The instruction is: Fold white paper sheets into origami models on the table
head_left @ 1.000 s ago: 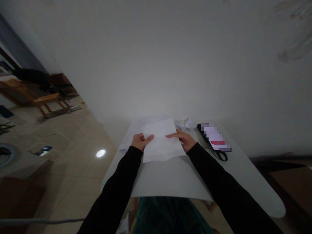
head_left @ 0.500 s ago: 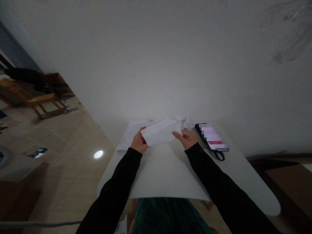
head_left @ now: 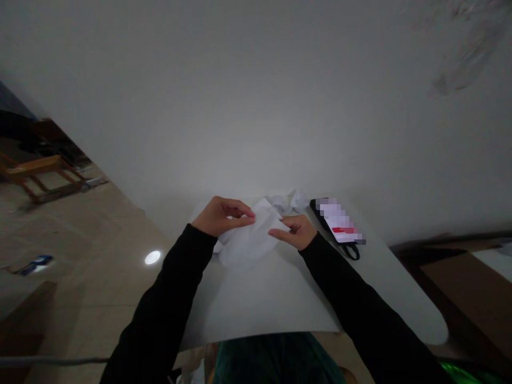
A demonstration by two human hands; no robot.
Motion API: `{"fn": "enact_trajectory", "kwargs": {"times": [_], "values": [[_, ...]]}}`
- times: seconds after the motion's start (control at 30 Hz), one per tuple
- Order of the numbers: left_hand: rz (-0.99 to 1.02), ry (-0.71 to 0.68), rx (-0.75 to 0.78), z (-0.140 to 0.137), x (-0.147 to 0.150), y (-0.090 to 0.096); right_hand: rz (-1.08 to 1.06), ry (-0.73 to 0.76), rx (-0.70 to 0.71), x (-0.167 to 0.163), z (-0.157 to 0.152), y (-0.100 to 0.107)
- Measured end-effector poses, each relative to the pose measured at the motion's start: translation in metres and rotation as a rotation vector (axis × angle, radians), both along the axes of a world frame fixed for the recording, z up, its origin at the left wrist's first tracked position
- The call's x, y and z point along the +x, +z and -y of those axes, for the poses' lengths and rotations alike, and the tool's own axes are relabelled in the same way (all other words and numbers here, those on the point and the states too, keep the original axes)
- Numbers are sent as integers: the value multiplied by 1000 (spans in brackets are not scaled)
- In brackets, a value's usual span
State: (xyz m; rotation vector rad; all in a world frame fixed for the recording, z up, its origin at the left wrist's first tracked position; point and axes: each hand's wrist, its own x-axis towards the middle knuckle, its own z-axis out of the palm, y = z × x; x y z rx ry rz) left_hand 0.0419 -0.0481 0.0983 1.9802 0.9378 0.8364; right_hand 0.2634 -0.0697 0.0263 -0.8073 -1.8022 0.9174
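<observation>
A creased sheet of white paper [head_left: 252, 240] hangs tilted between my two hands, just above the white table [head_left: 256, 304]. My left hand [head_left: 224, 214] pinches its upper edge between thumb and fingertips. On the right side, my right hand [head_left: 296, 230] grips the sheet with the thumb in front and the fingers partly behind it. Crumpled white paper [head_left: 298, 199] lies behind the hands by the wall. More white paper shows partly behind my left hand, mostly hidden.
To the right of my right hand lies a phone [head_left: 336, 221] with a lit, blurred screen and a black strap [head_left: 352, 251]. A bare wall [head_left: 256, 106] rises behind the table. A wooden chair [head_left: 40, 168] stands on the floor at left; a brown box [head_left: 460, 282] is at right.
My left hand has turned over and shifted its hold from the sheet's left end to its upper edge. The flat, folded-looking paper now hangs looser and more creased. The view has swung slightly right.
</observation>
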Motion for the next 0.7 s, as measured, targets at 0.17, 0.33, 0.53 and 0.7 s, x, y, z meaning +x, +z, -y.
{"fn": "enact_trajectory", "kwargs": {"times": [0.17, 0.33, 0.53, 0.7], "values": [[109, 90, 62, 0, 11, -23, -59, -125, 55, -8, -1, 1], [135, 153, 104, 7, 19, -33, -170, -244, 118, -13, -1, 0], [175, 253, 144, 12, 26, -39, -236, -332, 78, -7, 1, 6], [255, 325, 144, 18, 34, -37, -208, -322, 71, -5, 1, 10]]}}
